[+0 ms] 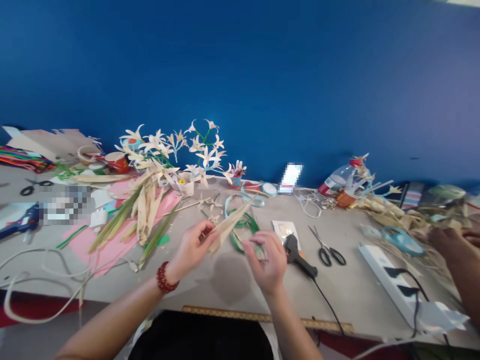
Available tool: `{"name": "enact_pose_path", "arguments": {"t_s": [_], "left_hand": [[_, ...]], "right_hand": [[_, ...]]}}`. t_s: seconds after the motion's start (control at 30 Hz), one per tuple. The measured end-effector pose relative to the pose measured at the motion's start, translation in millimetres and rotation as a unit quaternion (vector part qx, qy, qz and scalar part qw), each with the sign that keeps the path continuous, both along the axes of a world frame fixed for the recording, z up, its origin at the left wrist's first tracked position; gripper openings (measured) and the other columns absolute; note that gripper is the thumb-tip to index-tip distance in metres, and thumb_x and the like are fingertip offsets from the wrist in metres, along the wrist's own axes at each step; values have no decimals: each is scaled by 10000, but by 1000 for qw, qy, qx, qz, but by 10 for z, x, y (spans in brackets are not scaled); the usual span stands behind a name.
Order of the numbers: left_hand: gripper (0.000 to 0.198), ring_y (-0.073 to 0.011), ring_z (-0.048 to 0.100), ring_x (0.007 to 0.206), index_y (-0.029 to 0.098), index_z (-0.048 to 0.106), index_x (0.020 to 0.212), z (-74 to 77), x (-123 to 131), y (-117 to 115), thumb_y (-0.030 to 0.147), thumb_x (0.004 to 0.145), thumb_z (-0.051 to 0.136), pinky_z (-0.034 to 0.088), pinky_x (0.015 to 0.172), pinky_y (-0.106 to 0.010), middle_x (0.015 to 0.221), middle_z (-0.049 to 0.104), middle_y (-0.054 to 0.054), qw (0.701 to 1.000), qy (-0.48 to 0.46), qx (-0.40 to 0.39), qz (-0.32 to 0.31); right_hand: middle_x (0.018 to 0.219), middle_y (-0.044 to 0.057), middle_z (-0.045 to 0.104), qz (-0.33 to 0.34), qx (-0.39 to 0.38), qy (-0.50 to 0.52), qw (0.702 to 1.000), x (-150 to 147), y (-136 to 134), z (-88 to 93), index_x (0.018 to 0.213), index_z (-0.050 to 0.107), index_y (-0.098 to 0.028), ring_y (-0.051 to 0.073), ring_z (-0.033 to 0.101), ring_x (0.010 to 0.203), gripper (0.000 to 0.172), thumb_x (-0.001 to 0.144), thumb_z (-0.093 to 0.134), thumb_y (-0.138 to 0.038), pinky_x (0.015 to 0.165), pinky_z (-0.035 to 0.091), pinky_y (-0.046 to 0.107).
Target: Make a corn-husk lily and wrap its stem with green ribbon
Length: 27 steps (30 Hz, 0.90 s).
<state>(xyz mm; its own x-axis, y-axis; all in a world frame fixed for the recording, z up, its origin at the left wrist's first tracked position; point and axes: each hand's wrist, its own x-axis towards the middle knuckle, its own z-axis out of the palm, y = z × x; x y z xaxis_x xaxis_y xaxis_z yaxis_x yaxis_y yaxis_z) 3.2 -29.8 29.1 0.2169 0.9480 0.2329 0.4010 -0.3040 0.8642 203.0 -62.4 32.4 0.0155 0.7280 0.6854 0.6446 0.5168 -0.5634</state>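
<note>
Between the fingers of my left hand (pixel 195 245) is the lower end of a pale dried husk piece (pixel 232 222), which points up and to the right. My right hand (pixel 267 257) is just right of it, with thumb and fingers apart and nothing visible between them. A red bead bracelet circles my left wrist. Behind my hands, a loop of green tape (pixel 240 240) lies on the table. The black glue gun (pixel 300 257) rests right of my right hand, with black-handled scissors (pixel 327 250) beyond it.
Pale husk flowers (pixel 161 150) stand at the back left. Dried husks (pixel 144 215) lie on pink paper (pixel 123 250). A white power strip (pixel 390 285) is at the right, near another person's hands (pixel 450 245). A bamboo ruler (pixel 225 314) runs along the front edge.
</note>
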Motion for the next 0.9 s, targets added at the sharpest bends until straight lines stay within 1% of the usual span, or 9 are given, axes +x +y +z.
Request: {"name": "enact_pose_path", "arguments": {"t_s": [0.07,0.13,0.23,0.33,0.43,0.57,0.67,0.8,0.9], "left_hand": [[133,-125,537,646,196,538,861,-6,38,-70,320,907,531,425,597,-227,757,563,16,999,-32,4,20],[122,-122,537,652,197,530,862,-8,77,-147,311,903,541,430,594,-222,776,555,14,998,-62,1,30],[118,-125,546,656,197,515,883,-1,112,-215,302,885,568,448,603,-226,801,555,9,990,-129,-43,31],[194,-162,601,756,191,534,985,13,106,-196,318,859,608,486,672,-254,875,614,-22,972,-195,-126,-31],[271,-207,623,841,171,595,1023,6,82,-136,373,846,630,502,716,-283,927,660,-57,961,-196,-175,-83],[286,-212,627,818,160,644,1000,-23,68,-98,406,857,615,498,720,-287,904,687,-56,967,-165,-176,-78],[270,-204,625,804,160,646,1006,-25,72,-101,387,867,604,494,702,-275,892,687,-48,970,-155,-166,-86],[265,-206,626,817,160,650,1022,-6,72,-99,369,866,601,500,722,-280,911,693,-51,973,-152,-150,-83],[271,-213,636,818,157,663,1007,-3,56,-100,377,860,605,504,713,-280,922,706,-56,972,-146,-160,-86]], "right_hand": [[747,15,610,41,-130,57,989,-76,-25,-61,888,578,-202,156,565,623,179,823,696,-320,585,479,272],[698,-6,589,94,-226,110,963,-174,-19,-116,852,571,-194,132,537,572,217,832,674,-384,539,450,241],[629,-20,551,141,-282,205,927,-276,10,-158,767,556,-190,122,516,558,255,881,592,-414,526,422,226],[599,-28,522,183,-326,250,893,-280,23,-133,736,550,-191,120,501,542,282,876,579,-433,522,409,226],[587,-23,533,200,-353,229,885,-232,20,-85,705,557,-192,124,506,547,287,870,579,-427,535,402,230],[556,-15,575,203,-386,227,871,-187,20,-65,693,572,-192,130,535,545,294,864,567,-431,567,413,240],[534,-24,568,192,-401,242,862,-191,26,-66,698,573,-191,122,528,504,259,840,583,-407,536,404,233],[549,-33,560,166,-386,231,878,-215,42,-50,695,569,-189,112,527,481,195,799,615,-347,496,398,218],[543,-34,558,160,-369,219,889,-226,64,-58,693,569,-189,112,525,482,165,788,610,-318,485,394,214]]}}
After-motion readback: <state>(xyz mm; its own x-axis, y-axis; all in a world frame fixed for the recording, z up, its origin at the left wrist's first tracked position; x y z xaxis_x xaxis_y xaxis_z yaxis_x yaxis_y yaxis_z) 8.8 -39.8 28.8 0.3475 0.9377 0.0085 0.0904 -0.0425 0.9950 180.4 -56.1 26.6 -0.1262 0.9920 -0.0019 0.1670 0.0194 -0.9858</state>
